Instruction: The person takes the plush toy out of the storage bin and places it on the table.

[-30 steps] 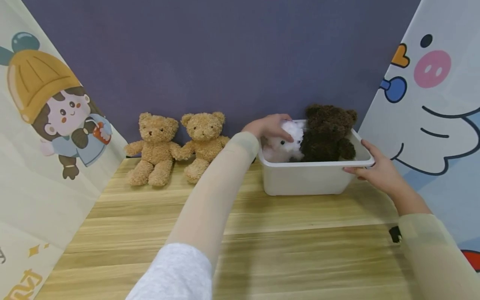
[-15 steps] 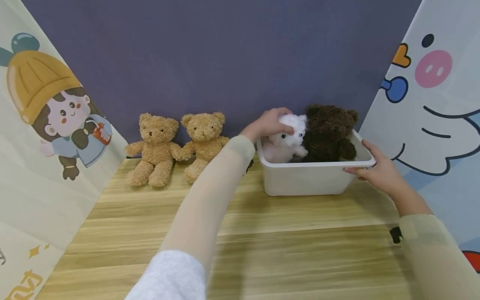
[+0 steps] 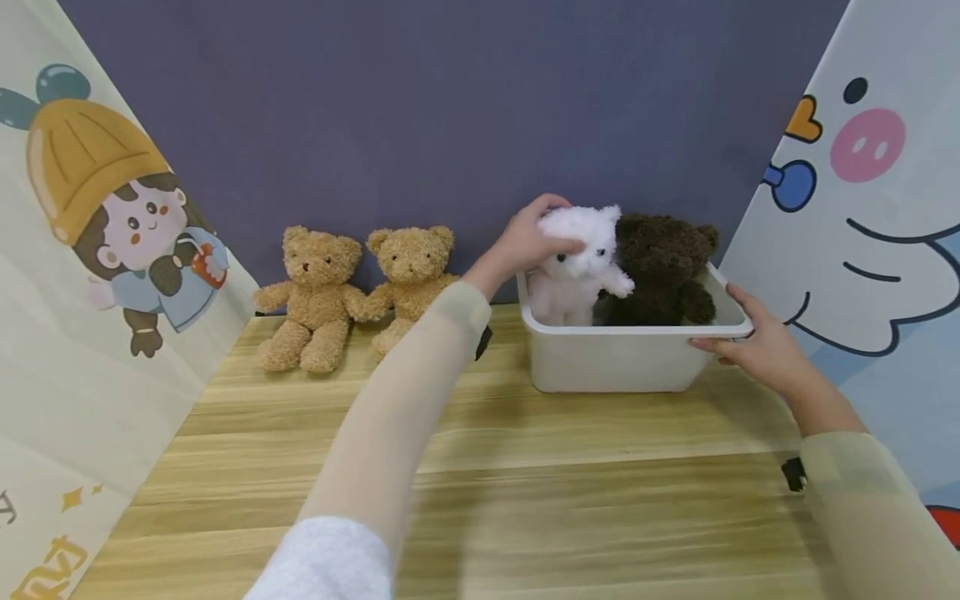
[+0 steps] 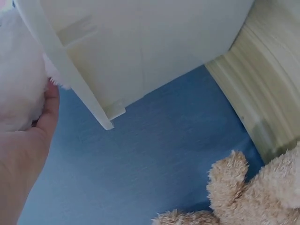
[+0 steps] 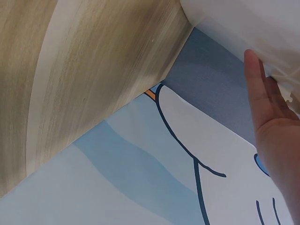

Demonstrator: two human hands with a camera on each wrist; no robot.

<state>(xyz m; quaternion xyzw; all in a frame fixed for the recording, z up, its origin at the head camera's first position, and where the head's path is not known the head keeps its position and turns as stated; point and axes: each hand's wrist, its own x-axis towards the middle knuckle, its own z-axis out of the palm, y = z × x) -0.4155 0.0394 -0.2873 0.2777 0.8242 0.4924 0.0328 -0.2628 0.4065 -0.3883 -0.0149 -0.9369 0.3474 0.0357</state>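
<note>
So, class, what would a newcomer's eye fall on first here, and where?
First comes the fluffy white plush animal, gripped by the left hand at the left end of the white plastic bin. Beside it in the bin sits a dark brown plush bear; further left, two tan plush bears sit on the wooden tabletop.

The plush toy (image 3: 581,223) was bright white with black eyes, the seated bear (image 3: 660,258) a dark chocolate brown, and the box (image 3: 611,358) plain off-white. The leftmost bear (image 3: 317,275) and its twin (image 3: 411,258) shared one golden tan. Yellowish wood grain streaked the worktop (image 3: 600,483). The backdrop (image 3: 450,108) was solid slate purple; the left panel (image 3: 67,375) cream, printed in mustard, blue and brown; the right panel (image 3: 930,292) white and pale blue, with dark outlines, pink and orange.
</note>
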